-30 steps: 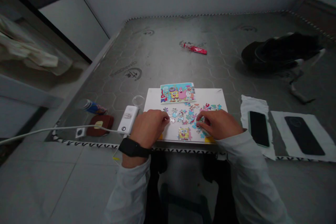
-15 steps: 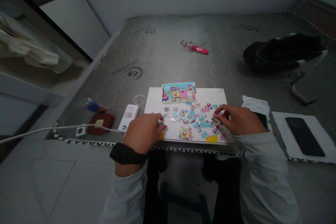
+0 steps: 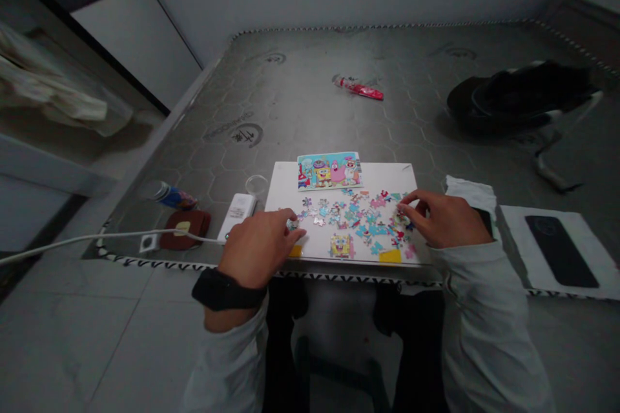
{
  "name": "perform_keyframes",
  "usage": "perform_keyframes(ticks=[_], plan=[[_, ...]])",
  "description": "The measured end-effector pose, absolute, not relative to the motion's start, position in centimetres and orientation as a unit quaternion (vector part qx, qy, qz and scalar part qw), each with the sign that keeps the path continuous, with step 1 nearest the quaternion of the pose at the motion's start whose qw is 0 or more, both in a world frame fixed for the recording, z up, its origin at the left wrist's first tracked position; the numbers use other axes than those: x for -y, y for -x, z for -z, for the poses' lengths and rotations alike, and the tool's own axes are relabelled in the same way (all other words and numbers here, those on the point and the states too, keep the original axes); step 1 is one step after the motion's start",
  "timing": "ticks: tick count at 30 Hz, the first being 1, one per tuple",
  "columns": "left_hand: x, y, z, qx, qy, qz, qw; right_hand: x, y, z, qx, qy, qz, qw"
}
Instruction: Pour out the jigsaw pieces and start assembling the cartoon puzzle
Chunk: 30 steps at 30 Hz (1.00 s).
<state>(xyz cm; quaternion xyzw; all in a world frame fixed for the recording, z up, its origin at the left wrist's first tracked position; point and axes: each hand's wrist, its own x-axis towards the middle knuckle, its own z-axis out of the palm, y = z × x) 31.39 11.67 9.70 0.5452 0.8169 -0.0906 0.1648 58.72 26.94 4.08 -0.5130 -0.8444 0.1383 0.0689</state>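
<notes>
Sleeves are whitish, creased; the left wristband is black; trousers, black.

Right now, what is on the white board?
On the white board lie a picture card, scattered puzzle pieces and a yellow puzzle section; two yellow patches show near its front edge. Whatever the left hand and right hand cover cannot be seen.

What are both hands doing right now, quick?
Left hand: open, at the left-side puzzle pieces; can't tell if it holds one.
Right hand: fingers curled; can't tell if it's holding anything.
</notes>
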Motion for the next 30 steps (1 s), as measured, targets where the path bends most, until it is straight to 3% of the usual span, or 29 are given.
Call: perform_keyframes(ticks=[24,30], plan=[[-11.8,-31.4,-9.3,-0.809,-0.552,0.111,0.167,-28.5,-61.4,-3.2,0.793,0.59,-0.147,0.033],[-11.9,-31.3,-8.9,-0.801,-0.564,0.11,0.167,-28.4,-60.6,-3.1,0.796,0.587,-0.136,0.059]])
